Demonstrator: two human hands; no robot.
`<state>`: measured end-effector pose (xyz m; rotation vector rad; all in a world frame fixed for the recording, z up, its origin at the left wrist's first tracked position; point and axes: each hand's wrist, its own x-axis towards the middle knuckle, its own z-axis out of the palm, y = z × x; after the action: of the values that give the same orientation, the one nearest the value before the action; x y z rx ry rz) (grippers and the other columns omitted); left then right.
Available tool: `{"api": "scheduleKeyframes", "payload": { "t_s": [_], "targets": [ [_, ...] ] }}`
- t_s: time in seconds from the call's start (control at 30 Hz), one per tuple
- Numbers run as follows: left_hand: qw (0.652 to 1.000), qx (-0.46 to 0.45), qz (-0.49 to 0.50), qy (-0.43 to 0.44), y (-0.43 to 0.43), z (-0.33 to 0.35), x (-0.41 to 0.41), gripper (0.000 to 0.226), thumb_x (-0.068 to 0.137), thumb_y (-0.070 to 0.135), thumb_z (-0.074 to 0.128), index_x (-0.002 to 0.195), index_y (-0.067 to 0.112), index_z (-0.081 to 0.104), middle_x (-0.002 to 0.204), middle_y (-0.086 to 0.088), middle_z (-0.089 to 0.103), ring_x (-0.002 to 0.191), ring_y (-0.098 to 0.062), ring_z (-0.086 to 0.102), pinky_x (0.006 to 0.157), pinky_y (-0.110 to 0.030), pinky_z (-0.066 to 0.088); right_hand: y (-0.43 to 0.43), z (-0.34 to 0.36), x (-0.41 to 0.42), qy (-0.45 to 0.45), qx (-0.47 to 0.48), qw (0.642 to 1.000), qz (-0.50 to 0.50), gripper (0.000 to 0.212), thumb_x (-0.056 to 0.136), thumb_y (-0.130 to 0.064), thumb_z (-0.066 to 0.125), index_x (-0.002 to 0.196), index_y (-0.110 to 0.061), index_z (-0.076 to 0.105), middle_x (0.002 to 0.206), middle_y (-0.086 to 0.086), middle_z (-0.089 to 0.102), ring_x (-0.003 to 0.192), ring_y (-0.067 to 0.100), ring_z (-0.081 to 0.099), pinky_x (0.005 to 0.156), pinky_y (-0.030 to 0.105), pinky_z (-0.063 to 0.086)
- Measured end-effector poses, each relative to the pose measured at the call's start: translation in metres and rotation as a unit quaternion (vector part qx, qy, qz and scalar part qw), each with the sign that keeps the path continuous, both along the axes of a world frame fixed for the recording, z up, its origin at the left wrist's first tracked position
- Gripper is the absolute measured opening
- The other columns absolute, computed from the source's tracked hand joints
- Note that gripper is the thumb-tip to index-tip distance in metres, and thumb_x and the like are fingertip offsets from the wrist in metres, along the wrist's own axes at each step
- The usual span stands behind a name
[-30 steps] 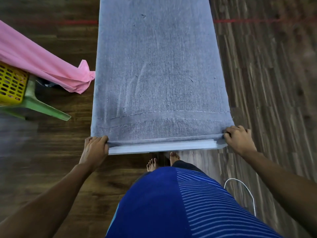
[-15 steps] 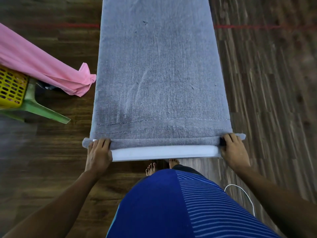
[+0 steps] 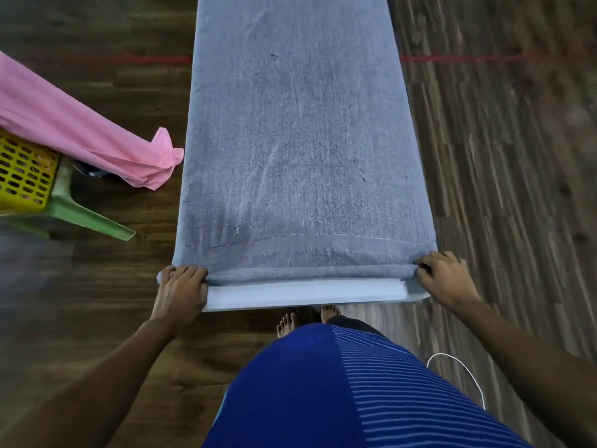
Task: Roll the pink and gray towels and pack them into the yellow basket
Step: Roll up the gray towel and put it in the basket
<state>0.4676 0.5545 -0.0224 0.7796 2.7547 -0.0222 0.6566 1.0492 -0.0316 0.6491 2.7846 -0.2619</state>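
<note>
A long gray towel (image 3: 297,140) lies flat along a narrow white table (image 3: 303,295), its near hem turned over into a thin roll at the table's front edge. My left hand (image 3: 181,292) grips the roll's left end, fingers curled over it. My right hand (image 3: 447,279) grips the right end the same way. At the left, a pink towel (image 3: 74,127) hangs loose across the yellow perforated basket (image 3: 22,176), its corner reaching close to the gray towel's left edge.
The basket sits on a green plastic stool (image 3: 84,215) left of the table. Dark wooden floor surrounds everything, with a red line (image 3: 468,58) across it. My bare feet (image 3: 287,321) stand under the table's front edge, and a white cable (image 3: 465,373) loops by my right side.
The gray towel's near hem has been folded over into a first small roll. Both hands have shifted slightly forward with it, still holding its two ends.
</note>
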Motion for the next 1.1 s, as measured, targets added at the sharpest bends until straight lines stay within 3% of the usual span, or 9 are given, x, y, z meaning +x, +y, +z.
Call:
{"api": "scheduleKeyframes", "payload": {
  "t_s": [0.13,0.2,0.27,0.37,0.6,0.67,0.8,0.9,1.1],
  "targets": [
    [0.999,0.008,0.048,-0.021,0.003,-0.004,-0.009,0.032,0.086,0.03,0.029,0.092,0.019,0.058,0.086,-0.003,0.062,0.088,-0.027,0.056,0.094,-0.048,0.028,-0.003,0.002,-0.008,0.017,-0.009,0.998,-0.054,0.017,0.086,-0.022,0.059,0.101,-0.017,0.066,0.104,0.006,0.066,0.1,0.029,0.053,0.086,0.04,0.028],
    [0.997,0.014,0.078,0.012,0.007,-0.007,-0.012,0.021,0.089,0.025,0.042,0.098,0.015,0.058,0.095,-0.008,0.058,0.095,-0.031,0.052,0.093,-0.048,0.028,-0.005,0.0,-0.009,0.05,0.022,0.996,-0.075,0.021,0.082,-0.016,0.064,0.103,-0.012,0.061,0.103,0.011,0.061,0.099,0.034,0.05,0.086,0.045,0.031],
    [0.993,0.039,0.103,0.052,0.013,-0.008,-0.012,0.012,0.085,0.012,0.057,0.097,0.011,0.057,0.099,-0.012,0.054,0.096,-0.034,0.047,0.087,-0.048,0.032,-0.007,-0.002,-0.009,0.087,0.026,0.994,-0.06,0.024,0.078,-0.005,0.065,0.101,-0.007,0.06,0.099,0.016,0.055,0.093,0.039,0.05,0.08,0.048,0.036],
    [0.988,0.126,0.087,0.014,0.024,-0.01,-0.005,0.01,0.081,-0.002,0.058,0.088,0.005,0.057,0.089,-0.013,0.054,0.081,-0.035,0.051,0.068,-0.046,0.043,-0.018,-0.004,-0.004,0.104,-0.023,0.994,0.028,0.031,0.069,0.007,0.064,0.097,-0.006,0.061,0.096,0.013,0.055,0.085,0.035,0.05,0.074,0.044,0.041],
    [0.996,0.081,0.023,0.004,0.017,-0.019,0.002,0.032,0.078,0.003,0.054,0.11,0.0,0.062,0.104,-0.016,0.061,0.091,-0.035,0.053,0.076,-0.05,0.051,-0.031,-0.01,-0.002,0.087,0.02,0.996,0.021,0.032,0.078,-0.004,0.068,0.109,-0.008,0.061,0.109,0.012,0.062,0.098,0.033,0.052,0.083,0.046,0.045],
    [0.997,0.069,0.044,-0.003,0.019,-0.016,-0.001,0.027,0.08,0.004,0.058,0.106,0.002,0.065,0.1,-0.016,0.064,0.09,-0.037,0.056,0.074,-0.05,0.051,-0.029,-0.005,-0.006,0.089,0.027,0.996,0.015,0.023,0.082,-0.012,0.06,0.105,-0.01,0.065,0.102,0.009,0.066,0.096,0.033,0.055,0.079,0.046,0.044],
    [0.999,0.041,0.019,-0.016,0.025,-0.002,-0.007,0.031,0.079,0.024,0.038,0.084,0.011,0.065,0.081,-0.008,0.066,0.078,-0.031,0.059,0.079,-0.045,0.044,-0.019,0.004,-0.013,0.028,0.01,0.999,0.019,0.043,0.083,-0.037,0.038,0.102,-0.015,0.07,0.097,0.005,0.069,0.098,0.031,0.055,0.085,0.043,0.035],
    [0.998,0.034,0.033,-0.041,0.025,0.0,-0.014,0.026,0.084,0.029,0.035,0.079,0.018,0.058,0.079,-0.003,0.067,0.078,-0.026,0.059,0.087,-0.042,0.034,-0.013,0.007,-0.02,-0.017,0.001,1.0,-0.016,0.025,0.09,-0.028,0.051,0.105,-0.019,0.069,0.103,0.007,0.068,0.104,0.027,0.052,0.09,0.041,0.028],
    [0.994,0.078,0.062,0.037,0.023,-0.01,-0.018,0.013,0.085,0.008,0.064,0.097,0.01,0.059,0.095,-0.009,0.056,0.091,-0.033,0.05,0.08,-0.049,0.041,-0.017,-0.002,-0.019,0.132,-0.001,0.991,-0.009,0.009,0.082,0.0,0.059,0.09,-0.003,0.061,0.087,0.016,0.053,0.08,0.037,0.052,0.069,0.043,0.038]
  ]
}}
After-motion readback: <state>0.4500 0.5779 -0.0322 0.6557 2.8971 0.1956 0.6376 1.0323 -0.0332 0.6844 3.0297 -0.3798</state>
